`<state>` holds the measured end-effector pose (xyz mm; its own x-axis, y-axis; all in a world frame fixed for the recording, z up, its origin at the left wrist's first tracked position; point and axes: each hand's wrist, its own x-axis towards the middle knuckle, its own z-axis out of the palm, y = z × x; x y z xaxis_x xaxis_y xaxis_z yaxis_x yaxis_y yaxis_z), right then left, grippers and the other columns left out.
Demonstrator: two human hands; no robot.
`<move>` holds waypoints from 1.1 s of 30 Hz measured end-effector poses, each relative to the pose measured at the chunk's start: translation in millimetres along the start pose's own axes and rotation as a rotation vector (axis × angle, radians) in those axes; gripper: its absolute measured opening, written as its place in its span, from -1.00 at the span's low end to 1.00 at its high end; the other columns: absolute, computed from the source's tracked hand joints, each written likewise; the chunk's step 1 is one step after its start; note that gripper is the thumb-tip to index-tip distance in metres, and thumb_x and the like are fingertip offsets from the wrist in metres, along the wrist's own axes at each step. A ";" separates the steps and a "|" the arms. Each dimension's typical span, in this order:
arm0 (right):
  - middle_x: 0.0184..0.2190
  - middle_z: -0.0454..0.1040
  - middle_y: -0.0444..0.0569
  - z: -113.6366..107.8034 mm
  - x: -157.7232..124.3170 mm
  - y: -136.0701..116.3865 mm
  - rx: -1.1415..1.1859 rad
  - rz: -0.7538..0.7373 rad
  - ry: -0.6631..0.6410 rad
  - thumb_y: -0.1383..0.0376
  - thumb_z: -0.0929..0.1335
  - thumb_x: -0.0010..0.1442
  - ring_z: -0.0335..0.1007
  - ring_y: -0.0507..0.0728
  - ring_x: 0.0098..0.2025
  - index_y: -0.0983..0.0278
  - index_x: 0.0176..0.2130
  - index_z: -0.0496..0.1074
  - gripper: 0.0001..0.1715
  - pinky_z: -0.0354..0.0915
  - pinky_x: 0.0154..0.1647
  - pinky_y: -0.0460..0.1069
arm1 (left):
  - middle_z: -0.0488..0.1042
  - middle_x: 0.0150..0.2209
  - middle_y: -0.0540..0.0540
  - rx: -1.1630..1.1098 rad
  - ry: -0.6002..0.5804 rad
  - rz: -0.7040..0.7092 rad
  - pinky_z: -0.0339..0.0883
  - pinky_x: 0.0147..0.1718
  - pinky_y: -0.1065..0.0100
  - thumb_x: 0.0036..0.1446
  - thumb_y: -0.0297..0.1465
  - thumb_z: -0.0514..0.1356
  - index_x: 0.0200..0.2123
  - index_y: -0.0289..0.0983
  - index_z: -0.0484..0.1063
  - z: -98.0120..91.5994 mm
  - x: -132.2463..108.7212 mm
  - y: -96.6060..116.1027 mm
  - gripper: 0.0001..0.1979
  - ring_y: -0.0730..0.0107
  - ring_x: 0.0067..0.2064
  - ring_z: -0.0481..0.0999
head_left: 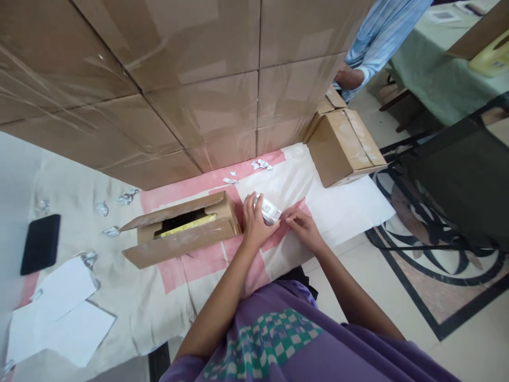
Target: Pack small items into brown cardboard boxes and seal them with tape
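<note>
My left hand (255, 220) is curled around a small white block-like object (271, 211) and rests on the cloth; its exact kind cannot be made out. Just right of that object, my right hand (303, 225) has thumb and fingers pinched together near its end. Anything between those fingertips is too small to see. Beside my left hand lies a long, narrow cardboard box (191, 239) with its flaps up. A yellow-edged item (189, 225) shows inside it.
Taped cardboard boxes (222, 106) form a wall ahead. An open carton (352, 140) sits right, near a person's hand (350, 78). Crumpled scraps (261, 165), a black phone (41, 244) and white sheets (75, 329) lie on the cloth. A dark chair (461, 175) stands right.
</note>
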<state>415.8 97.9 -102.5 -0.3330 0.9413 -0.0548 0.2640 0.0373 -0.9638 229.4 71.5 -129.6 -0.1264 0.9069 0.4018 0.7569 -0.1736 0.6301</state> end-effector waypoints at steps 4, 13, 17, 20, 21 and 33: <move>-0.26 0.47 0.01 -6.0 -17.3 -11.8 -0.017 -0.112 -0.023 -0.02 0.36 0.30 0.45 0.18 -0.13 0.20 -0.33 0.42 -0.64 0.39 -0.05 0.12 | 0.07 0.35 -0.44 -0.053 0.035 0.028 0.02 0.32 -0.17 0.04 -0.10 0.36 0.30 -0.31 0.19 -10.3 -3.2 4.9 -0.16 -0.20 0.39 0.05; -0.15 0.47 0.06 10.4 -49.8 -59.1 -0.327 -0.384 -0.286 0.23 0.30 0.38 0.48 0.19 -0.12 0.14 -0.18 0.50 -0.84 0.45 -0.11 0.12 | 0.62 -0.27 -0.04 -0.271 -0.115 0.116 0.31 -0.13 0.22 0.34 -0.38 0.16 -0.24 -0.20 0.48 -89.9 -54.0 52.6 -0.89 0.33 -0.21 0.55; -0.05 0.50 0.10 30.6 -36.8 -69.5 -0.444 -0.325 -0.203 0.12 0.42 0.27 0.49 0.26 -0.12 0.15 0.16 0.33 -0.48 0.48 -0.10 0.20 | 0.62 -0.27 -0.03 -0.183 -0.023 0.230 0.26 -0.14 0.22 0.28 -0.53 0.17 -0.19 -0.22 0.46 -143.0 -73.9 57.1 -0.88 0.36 -0.23 0.54; 0.20 0.37 0.20 53.6 -11.6 -93.5 -0.437 -0.452 -0.142 0.09 0.42 0.26 0.37 0.36 0.15 0.16 0.36 0.07 -0.17 0.39 0.11 0.30 | 0.60 -0.27 -0.03 -0.172 -0.119 0.189 0.26 -0.15 0.25 0.33 -0.51 0.15 -0.20 -0.23 0.44 -190.6 -76.1 51.5 -0.90 0.40 -0.24 0.53; 0.28 0.30 0.20 63.4 -2.4 -104.8 -0.429 -0.533 -0.149 0.10 0.41 0.28 0.27 0.38 0.26 0.15 0.39 0.02 -0.15 0.32 0.21 0.32 | 0.59 -0.27 -0.03 -0.143 -0.172 0.172 0.26 -0.16 0.27 0.35 -0.49 0.12 -0.20 -0.23 0.44 -207.0 -74.0 48.2 -0.89 0.40 -0.24 0.52; 0.18 0.51 0.05 139.8 34.4 -136.5 -0.477 -0.572 -0.260 0.35 0.22 0.37 0.18 0.27 0.39 0.21 0.47 -0.35 -0.10 -0.13 0.42 0.41 | 0.46 -0.33 0.00 0.082 -0.628 -0.163 0.26 -0.26 0.33 0.35 -0.15 0.04 -0.29 -0.20 0.38 -330.7 17.5 -23.0 -0.72 0.33 -0.31 0.43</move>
<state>241.8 78.3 -9.2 -0.7200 0.6261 0.2994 0.3283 0.6874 -0.6478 -2.2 -35.5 82.7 0.1358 0.9751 -0.1752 0.8093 -0.0071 0.5874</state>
